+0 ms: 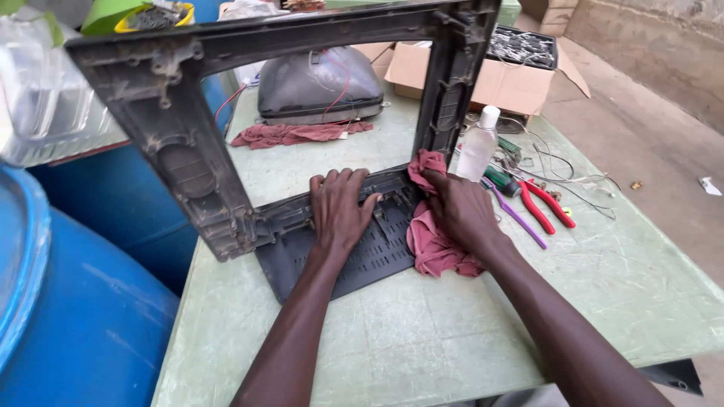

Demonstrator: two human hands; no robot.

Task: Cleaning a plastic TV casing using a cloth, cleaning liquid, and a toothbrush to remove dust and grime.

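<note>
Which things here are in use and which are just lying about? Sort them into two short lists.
In use:
left hand pressing on the frame
right hand holding the red rag against the frame

Lying about:
bottle
pliers
purple tool
picture tube
second rag
cardboard box
blue barrel

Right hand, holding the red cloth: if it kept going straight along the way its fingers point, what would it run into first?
The right hand presses a red cloth and points up-left at the right upright of the dusty television front frame. It would likely meet that inner corner first, though depth is uncertain.
</note>
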